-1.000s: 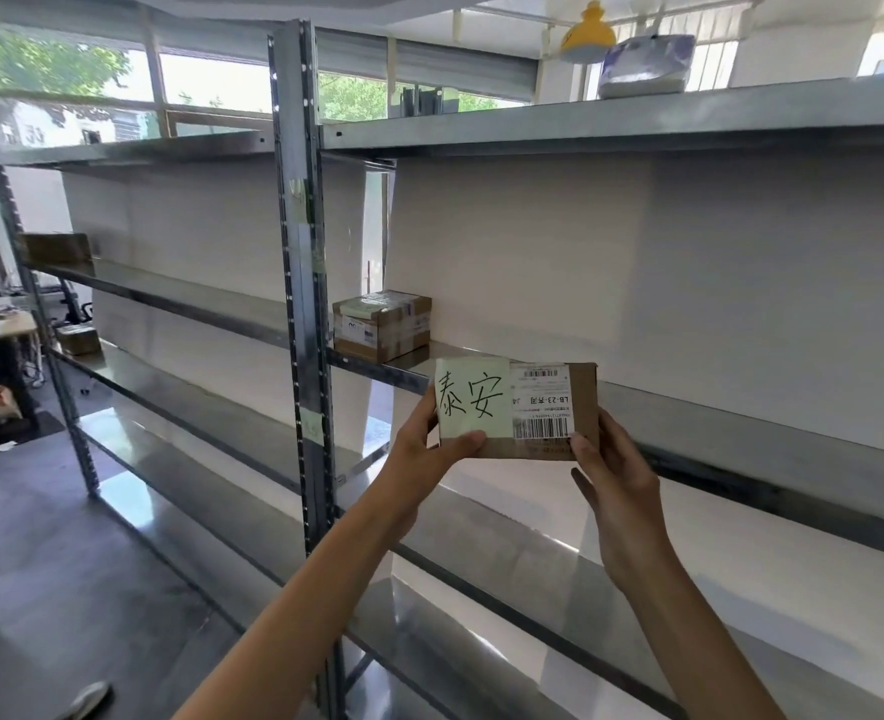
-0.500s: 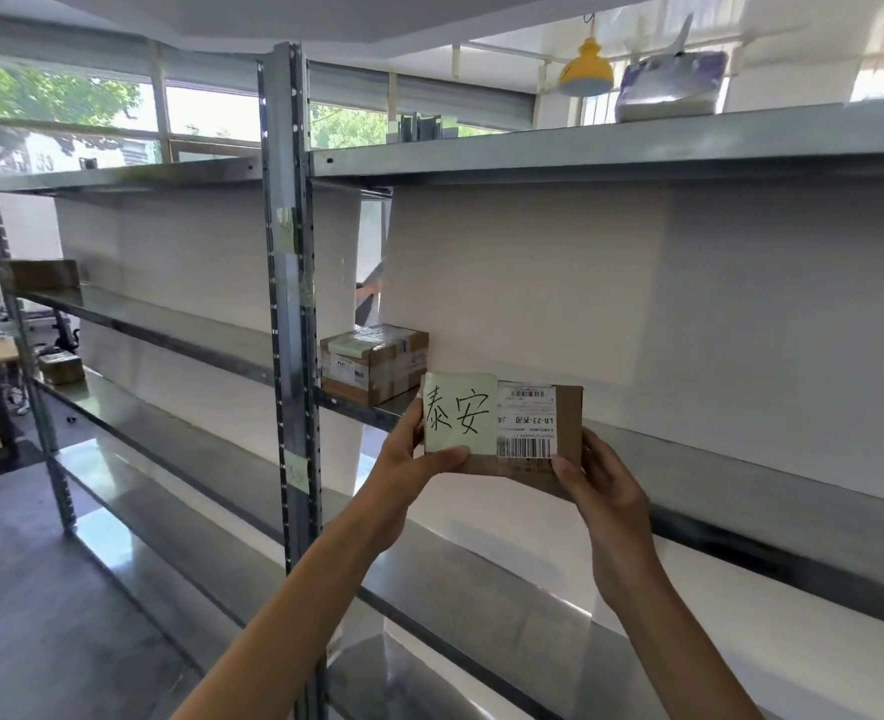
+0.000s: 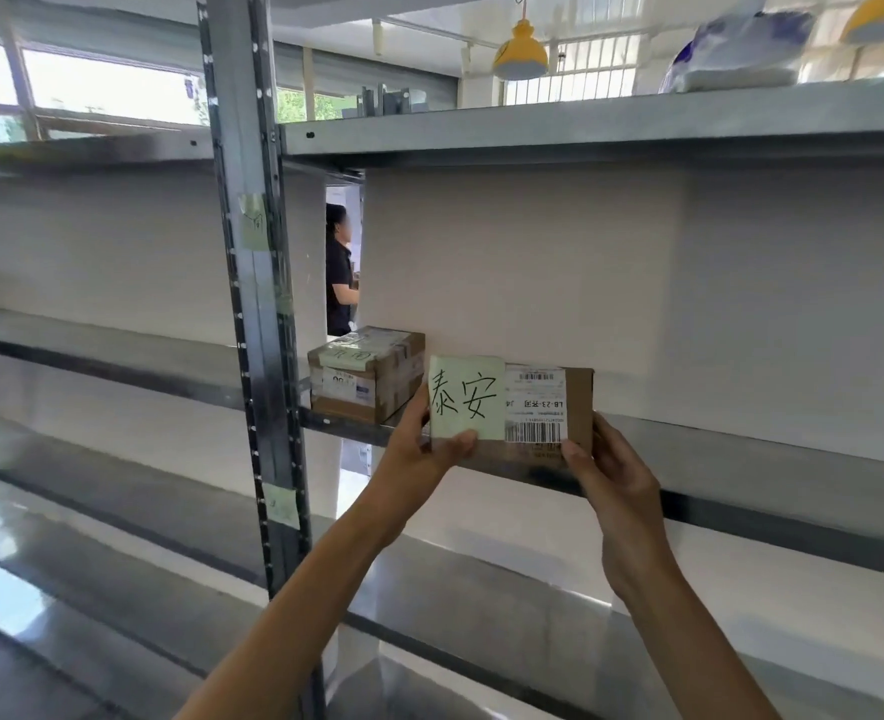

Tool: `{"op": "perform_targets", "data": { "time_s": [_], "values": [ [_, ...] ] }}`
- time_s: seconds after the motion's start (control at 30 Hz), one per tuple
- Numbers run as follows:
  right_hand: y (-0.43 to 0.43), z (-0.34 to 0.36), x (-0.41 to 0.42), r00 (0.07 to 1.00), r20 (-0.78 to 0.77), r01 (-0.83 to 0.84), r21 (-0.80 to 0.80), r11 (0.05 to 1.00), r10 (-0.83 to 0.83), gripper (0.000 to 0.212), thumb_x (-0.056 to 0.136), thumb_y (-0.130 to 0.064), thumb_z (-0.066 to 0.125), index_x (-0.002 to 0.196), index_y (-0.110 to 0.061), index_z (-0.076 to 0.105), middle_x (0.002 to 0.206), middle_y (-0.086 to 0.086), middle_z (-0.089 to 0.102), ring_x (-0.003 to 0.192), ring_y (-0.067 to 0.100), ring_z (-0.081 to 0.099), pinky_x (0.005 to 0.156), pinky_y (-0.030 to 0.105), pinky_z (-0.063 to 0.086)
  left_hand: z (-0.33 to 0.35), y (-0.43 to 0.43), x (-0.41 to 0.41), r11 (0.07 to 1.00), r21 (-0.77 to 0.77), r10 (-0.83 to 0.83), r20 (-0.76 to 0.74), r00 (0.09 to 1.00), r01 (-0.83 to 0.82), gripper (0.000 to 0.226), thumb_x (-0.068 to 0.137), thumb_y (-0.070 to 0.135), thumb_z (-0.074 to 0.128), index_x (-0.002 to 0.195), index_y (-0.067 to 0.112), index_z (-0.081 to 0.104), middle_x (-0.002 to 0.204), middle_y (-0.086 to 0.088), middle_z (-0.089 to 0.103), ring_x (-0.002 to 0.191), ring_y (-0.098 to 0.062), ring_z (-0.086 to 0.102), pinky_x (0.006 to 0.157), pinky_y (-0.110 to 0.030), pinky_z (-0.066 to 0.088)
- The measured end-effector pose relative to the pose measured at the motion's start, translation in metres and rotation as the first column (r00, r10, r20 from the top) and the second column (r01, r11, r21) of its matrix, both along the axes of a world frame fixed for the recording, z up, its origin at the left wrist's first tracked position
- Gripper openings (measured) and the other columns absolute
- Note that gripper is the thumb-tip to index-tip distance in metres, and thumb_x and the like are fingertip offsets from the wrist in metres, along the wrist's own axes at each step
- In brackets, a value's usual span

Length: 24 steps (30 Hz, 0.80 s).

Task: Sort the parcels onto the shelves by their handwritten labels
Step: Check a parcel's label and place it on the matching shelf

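Head view from where I stand: the person holds a small brown parcel (image 3: 579, 407) up in front of the middle shelf (image 3: 741, 459), with its broad face turned toward the camera. The left grip (image 3: 419, 454) is closed on the parcel's left end, thumb curled over the lower corner of the green note (image 3: 465, 400) stuck there. The right grip (image 3: 611, 475) pinches the lower right corner, thumb on the front below the barcode label (image 3: 536, 407). The note bears the handwritten characters 泰安. The parcel's bottom edge is level with the shelf's front lip; I cannot tell whether they touch. Just to the left, a second parcel (image 3: 367, 374), taped and carrying its own green slip, rests on that shelf beside the upright post (image 3: 252, 304). Through the gap behind it another person (image 3: 337, 272) in a dark top is visible.
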State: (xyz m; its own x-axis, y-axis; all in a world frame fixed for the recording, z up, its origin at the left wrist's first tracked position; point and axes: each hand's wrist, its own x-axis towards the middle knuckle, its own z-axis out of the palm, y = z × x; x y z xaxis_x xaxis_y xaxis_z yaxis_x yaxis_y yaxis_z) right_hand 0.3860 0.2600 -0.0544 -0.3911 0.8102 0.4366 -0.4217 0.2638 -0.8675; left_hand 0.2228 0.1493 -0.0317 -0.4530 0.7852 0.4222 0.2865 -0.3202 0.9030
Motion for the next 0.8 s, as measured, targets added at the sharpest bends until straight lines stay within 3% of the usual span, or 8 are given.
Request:
{"op": "perform_targets", "data": {
  "time_s": [0.27,0.43,0.6,0.8],
  "values": [
    [-0.033,-0.011,-0.032,0.993,0.034,0.118,-0.03,0.993,-0.117,0.042,0.083,-0.021,0.066,0.123,-0.031,0.06,0.11,-0.014,0.071,0.102,-0.002,0.065,0.077,0.007,0.051,-0.011,-0.018,-0.043,0.998,0.002,-0.062,-0.049,0.997,0.062,0.054,0.086,0.024,0.064,0.133,0.031,0.041,0.117,0.018,0.061,0.103,0.007,0.059,0.076,-0.011,0.052],
    [-0.05,-0.022,-0.036,0.985,0.07,0.162,-0.058,0.985,-0.158,0.033,0.082,-0.023,0.068,0.107,-0.044,0.063,0.106,-0.016,0.072,0.099,-0.004,0.065,0.077,0.007,0.051,-0.025,-0.026,-0.049,0.994,-0.021,-0.108,-0.022,0.994,0.107,0.06,0.082,0.034,0.065,0.135,0.033,0.038,0.122,0.014,0.059,0.112,-0.001,0.057,0.08,-0.015,0.053],
    [-0.062,-0.032,-0.025,0.98,0.095,0.185,-0.08,0.98,-0.177,0.041,0.083,-0.024,0.067,0.122,-0.034,0.059,0.111,-0.012,0.07,0.103,0.001,0.064,0.077,0.009,0.051,-0.036,-0.034,-0.041,0.994,-0.047,-0.099,0.014,0.995,0.099,0.051,0.084,0.029,0.066,0.125,0.045,0.04,0.116,0.02,0.058,0.111,-0.001,0.055,0.074,-0.011,0.052],
    [-0.084,-0.043,-0.016,0.968,0.147,0.219,-0.107,0.97,-0.202,0.037,0.087,-0.026,0.063,0.122,-0.035,0.056,0.108,-0.016,0.066,0.1,-0.001,0.06,0.08,0.014,0.049,-0.048,-0.053,-0.02,0.991,-0.092,-0.093,0.055,0.994,0.098,0.046,0.09,0.021,0.06,0.12,0.047,0.038,0.111,0.025,0.056,0.099,0.01,0.058,0.067,-0.005,0.049]
  ]
}}
